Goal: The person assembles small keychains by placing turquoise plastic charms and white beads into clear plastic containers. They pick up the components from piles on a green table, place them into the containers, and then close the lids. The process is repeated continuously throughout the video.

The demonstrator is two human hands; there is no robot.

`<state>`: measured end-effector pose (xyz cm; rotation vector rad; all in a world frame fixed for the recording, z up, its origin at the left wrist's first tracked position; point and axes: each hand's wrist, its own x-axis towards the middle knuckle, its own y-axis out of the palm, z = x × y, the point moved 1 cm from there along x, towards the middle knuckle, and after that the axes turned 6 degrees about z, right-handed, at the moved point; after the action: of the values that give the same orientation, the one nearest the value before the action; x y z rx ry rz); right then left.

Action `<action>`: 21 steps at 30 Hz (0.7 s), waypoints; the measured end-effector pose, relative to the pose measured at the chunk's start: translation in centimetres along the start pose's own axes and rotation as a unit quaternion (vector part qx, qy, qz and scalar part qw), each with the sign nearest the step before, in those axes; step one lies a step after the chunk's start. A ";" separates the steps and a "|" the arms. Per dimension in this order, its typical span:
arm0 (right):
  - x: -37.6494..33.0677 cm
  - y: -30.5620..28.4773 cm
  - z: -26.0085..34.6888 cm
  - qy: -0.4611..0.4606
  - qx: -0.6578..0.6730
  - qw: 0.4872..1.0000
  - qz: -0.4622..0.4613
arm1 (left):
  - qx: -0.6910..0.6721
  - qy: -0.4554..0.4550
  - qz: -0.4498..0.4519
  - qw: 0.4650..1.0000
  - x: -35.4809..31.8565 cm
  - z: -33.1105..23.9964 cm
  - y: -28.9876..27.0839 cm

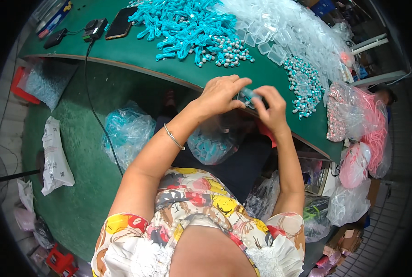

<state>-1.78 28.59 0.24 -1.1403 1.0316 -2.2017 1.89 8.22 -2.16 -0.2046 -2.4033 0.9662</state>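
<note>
My left hand [220,93] and my right hand [272,111] meet just in front of the green table's near edge [136,57]. Both pinch one small clear plastic case with a teal piece inside [247,95]. A metal bangle [173,137] rings my left wrist. On the table beyond the hands lies a heap of teal cords [183,25] with beaded ends [229,51]. A pile of empty clear plastic cases [284,25] spreads to the right of it. A clear bag of filled teal cases [213,141] rests in my lap below the hands.
A dark phone [121,22] and a black charger with a cable [95,30] lie at the table's far left. Bags of pink items [355,115] hang at the right. More plastic bags [128,131] and a white sack [54,157] sit on the green floor.
</note>
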 end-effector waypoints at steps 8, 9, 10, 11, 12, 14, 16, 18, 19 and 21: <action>-1.2 0.7 1.3 0.094 0.086 0.992 -0.002 | 0.010 0.025 -0.008 1.000 0.4 -0.2 1.0; -1.1 0.7 1.4 0.120 0.120 0.985 0.014 | -0.008 0.029 -0.009 0.999 0.2 -0.1 0.8; -0.9 1.0 1.4 0.103 0.136 0.985 -0.006 | -0.026 0.033 -0.010 0.999 0.1 0.0 0.7; -0.5 0.9 1.5 0.102 0.137 0.985 0.005 | -0.049 0.033 -0.021 0.998 0.0 0.1 0.7; 0.0 0.6 1.7 0.100 0.140 0.985 0.018 | -0.071 0.031 -0.034 0.996 -0.1 0.3 0.6; 1.1 0.1 0.7 0.103 0.183 0.974 0.082 | -0.087 0.015 -0.057 0.994 -0.3 0.2 0.6; 2.8 -0.3 -3.5 0.103 0.252 0.957 0.098 | -0.075 -0.010 -0.074 0.994 -0.5 -0.7 1.0; 4.7 -1.6 -7.4 0.062 -0.129 0.989 -0.042 | -0.018 0.037 -0.052 0.998 -1.3 -2.3 1.8; 4.9 -1.7 -8.9 0.110 -0.295 0.948 -0.056 | 0.011 0.049 -0.026 0.998 -2.0 -3.0 2.1; 4.5 -1.2 -12.5 0.163 -0.351 0.922 -0.025 | 0.012 0.057 0.052 0.997 -3.6 -3.4 4.0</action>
<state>-14.72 31.44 -1.28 -1.0803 2.0703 -2.1543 6.49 11.99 -4.38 -0.3700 -2.2955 1.0011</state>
